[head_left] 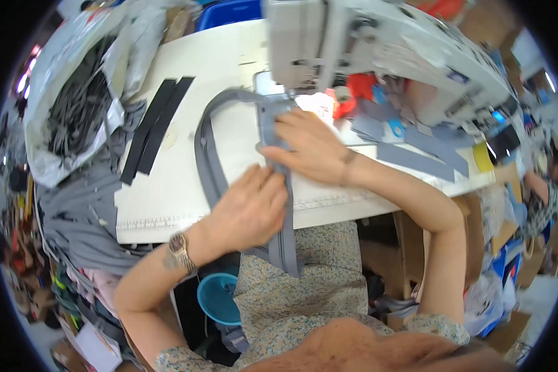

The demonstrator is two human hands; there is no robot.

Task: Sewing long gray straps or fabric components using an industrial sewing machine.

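A long grey fabric strip (211, 162) curves in a loop over the white sewing table. From the sewing machine's (301, 46) needle area it runs toward me, and its end hangs over the table edge onto my lap. My left hand (254, 203) is closed, its fingers pinching the strip near the front edge; the fingertips are partly hidden. Farther forward, my right hand (307, 144) lies over the strip close to the needle area. Its thumb and fingers are stretched out and apart, slightly blurred. A dark line runs along the near length of the strip.
Two black strips (158, 127) lie on the table's left. Beyond them stands a plastic bag (40, 139) of grey strips, with grey fabric (84, 220) heaped below. Cut grey pieces (415, 162) and a yellow roll (482, 157) are at right. A blue basket (212, 299) stands under the table.
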